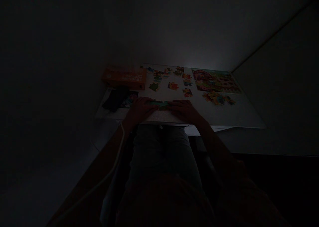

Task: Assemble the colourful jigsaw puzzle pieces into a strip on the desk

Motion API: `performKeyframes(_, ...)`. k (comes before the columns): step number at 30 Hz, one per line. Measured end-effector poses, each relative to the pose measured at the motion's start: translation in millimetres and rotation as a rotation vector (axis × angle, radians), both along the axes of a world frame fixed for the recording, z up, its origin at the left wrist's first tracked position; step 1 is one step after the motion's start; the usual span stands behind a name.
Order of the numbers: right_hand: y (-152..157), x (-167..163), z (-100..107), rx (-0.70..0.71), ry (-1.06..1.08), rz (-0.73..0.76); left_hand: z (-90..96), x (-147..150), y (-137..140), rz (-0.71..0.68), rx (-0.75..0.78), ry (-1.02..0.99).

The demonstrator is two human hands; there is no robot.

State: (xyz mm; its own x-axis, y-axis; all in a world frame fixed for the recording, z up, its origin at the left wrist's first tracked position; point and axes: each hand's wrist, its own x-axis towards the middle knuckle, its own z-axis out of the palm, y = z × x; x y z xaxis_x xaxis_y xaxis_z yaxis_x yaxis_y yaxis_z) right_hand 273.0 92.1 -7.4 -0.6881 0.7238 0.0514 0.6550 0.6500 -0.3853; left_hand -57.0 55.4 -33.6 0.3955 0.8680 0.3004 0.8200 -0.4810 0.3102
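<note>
The scene is very dark. A strip of joined jigsaw puzzle pieces (162, 104), greenish on top, lies near the front edge of the white table (194, 109). My left hand (142, 108) grips its left end, fingers bent over the pieces. At the other end my right hand (183, 109) holds the strip in the same way, and both hands cover part of it. Just beyond them lie a green puzzle piece (154, 86), an orange one (172, 85) and a small joined group (187, 92). How each thumb sits is hard to make out.
An orange puzzle box (124, 78) stands at the back left, with a dark object (116, 98) before it on a printed sheet (131, 99). A colourful picture sheet (215, 80) lies back right, a pile of puzzle pieces (216, 98) in front. A pale cable (119, 150) runs along my left arm.
</note>
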Motion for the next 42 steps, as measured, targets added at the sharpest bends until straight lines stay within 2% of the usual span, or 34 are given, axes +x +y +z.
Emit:
performKeyframes(4, -0.9, -1.6, 2.2, -0.033, -0.045, -0.051, 1.2, 0.2, -1.4, -0.009, 0.004, -0.018)
performKeyframes(19, -0.7, 0.4, 0.2, -0.007, -0.038, 0.052, 2.1, 1.9, -1.8, 0.001, -0.014, 0.007)
performKeyframes(23, 0.0, 0.6, -0.3, 0.031, -0.037, 0.068, 1.3, 2.1, -1.6, 0.007, -0.02, 0.008)
performKeyframes(28, 3.2, 4.5, -10.6, 0.126, -0.024, 0.092, 3.3, 2.5, -1.6, 0.03, -0.017, -0.023)
performKeyframes(34, 4.0, 12.9, -23.6, 0.252, 0.096, -0.12, 4.6, 3.3, -2.3, 0.086, 0.029, -0.05)
performKeyframes(42, -1.5, 10.9, -19.2, 0.224, 0.102, -0.275, 9.2, 4.3, -5.8, 0.097, 0.04, -0.042)
